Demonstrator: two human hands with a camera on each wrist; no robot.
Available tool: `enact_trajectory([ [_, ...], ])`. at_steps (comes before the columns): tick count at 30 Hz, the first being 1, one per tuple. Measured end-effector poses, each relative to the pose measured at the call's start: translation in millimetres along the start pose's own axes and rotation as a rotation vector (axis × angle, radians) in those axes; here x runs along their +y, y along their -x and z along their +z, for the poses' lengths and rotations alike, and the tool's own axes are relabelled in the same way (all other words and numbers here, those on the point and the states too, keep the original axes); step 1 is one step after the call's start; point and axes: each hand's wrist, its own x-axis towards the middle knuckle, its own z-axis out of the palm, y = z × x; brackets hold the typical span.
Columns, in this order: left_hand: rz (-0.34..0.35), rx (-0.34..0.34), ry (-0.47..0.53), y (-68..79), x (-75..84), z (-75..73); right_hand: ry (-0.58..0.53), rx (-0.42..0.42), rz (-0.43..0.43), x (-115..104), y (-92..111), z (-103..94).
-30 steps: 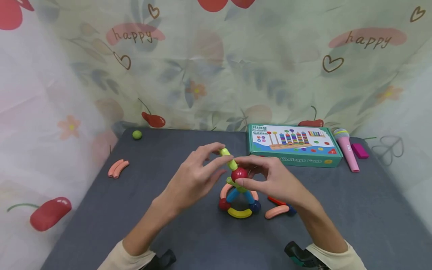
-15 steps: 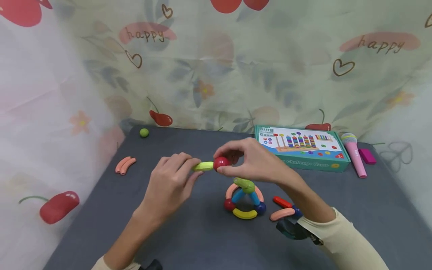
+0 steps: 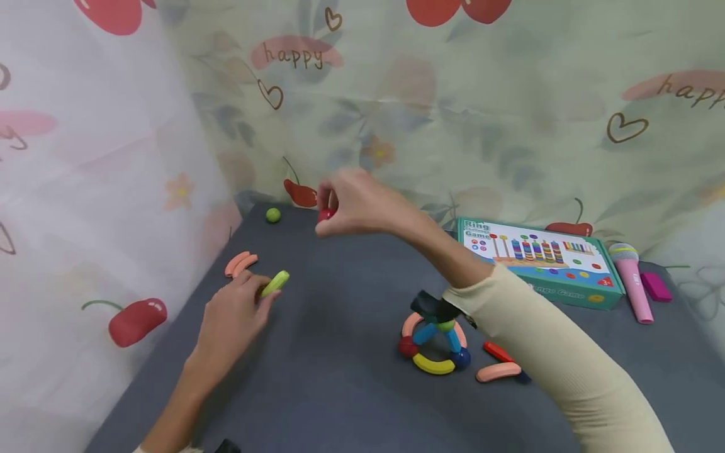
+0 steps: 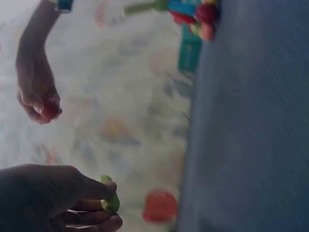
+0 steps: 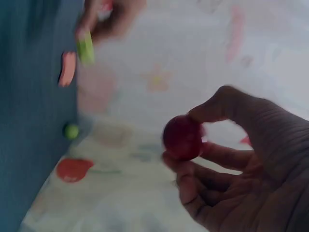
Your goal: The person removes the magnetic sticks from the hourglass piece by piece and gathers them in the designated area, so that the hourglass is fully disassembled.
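Observation:
My left hand [image 3: 233,321] pinches a short yellow-green stick [image 3: 275,284] between thumb and fingers, above the table's left side. My right hand [image 3: 362,202] holds a glossy red ball [image 5: 183,137] at its fingertips, raised over the far part of the table. In the head view the right fingers cover most of that ball. Two pink curved sticks [image 3: 238,262] lie just beyond the left hand. Farther back rests a green ball [image 3: 273,215]. A built figure of balls and sticks, with a yellow curved stick [image 3: 433,364] at its front, stands under the right forearm, its top partly hidden.
A red stick [image 3: 498,352], a pink curved stick [image 3: 498,372] and a partly hidden dark blue ball lie right of the figure. At the back right are a game box [image 3: 544,258], a pink toy microphone [image 3: 634,286] and a magenta block [image 3: 656,286]. Printed cloth stands behind the table.
The yellow-green stick and red ball, joined earlier, are now apart. My left hand has moved left and down with the stick; my right hand has gone up and left with the ball.

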Motion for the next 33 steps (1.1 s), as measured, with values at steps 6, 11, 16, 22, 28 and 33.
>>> enact_trajectory([
  [6, -0.169, -0.180, -0.091, 13.7, -57.1, -0.5, 0.187, -0.110, 0.102, 27, -82, 14.3],
  [11, -0.220, -0.279, -0.111, 16.5, -72.6, 12.1, 0.207, -0.099, 0.177, 130, -166, 77.9],
  [16, -0.258, -0.335, -0.125, 21.6, -58.6, 23.7, 0.084, 0.075, 0.219, 188, -186, 135.9],
  [22, -0.274, -0.350, -0.118, 25.5, -46.8, 28.9, -0.027, 0.220, 0.326, 153, -141, 151.3],
  [28, -0.277, -0.331, -0.111, 26.8, -49.6, 28.0, -0.063, 0.312, 0.444, 156, -150, 167.8],
  [33, -0.311, -0.312, -0.117, 23.0, -59.8, 24.6, -0.084, 0.320, 0.432, 155, -166, 173.8],
])
